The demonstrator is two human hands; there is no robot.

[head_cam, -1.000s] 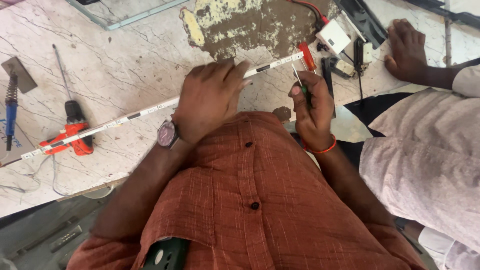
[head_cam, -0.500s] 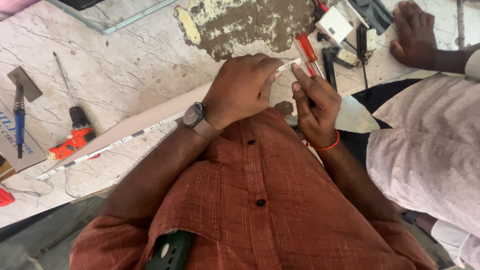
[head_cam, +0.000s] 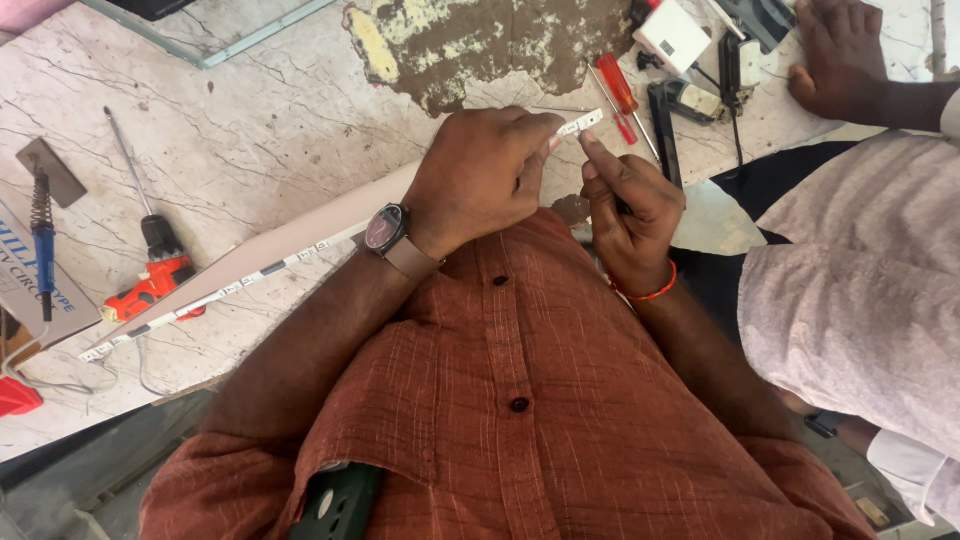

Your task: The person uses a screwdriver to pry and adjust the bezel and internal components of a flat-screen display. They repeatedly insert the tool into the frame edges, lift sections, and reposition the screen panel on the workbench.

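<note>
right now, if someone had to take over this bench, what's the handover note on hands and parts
Left hand: clamped over the long white strip, pinching it near its end.
Right hand: thumb and forefinger at the strip's tip, with a thin dark tool tucked in the palm.
The strip runs slantwise across the marble bench, its far end by the orange-handled tool.
Red screwdriver lies just beyond the tip; soldering iron lies at the far left.
Another person's hand rests at the top right.
Progress on the strip cannot be told.
</note>
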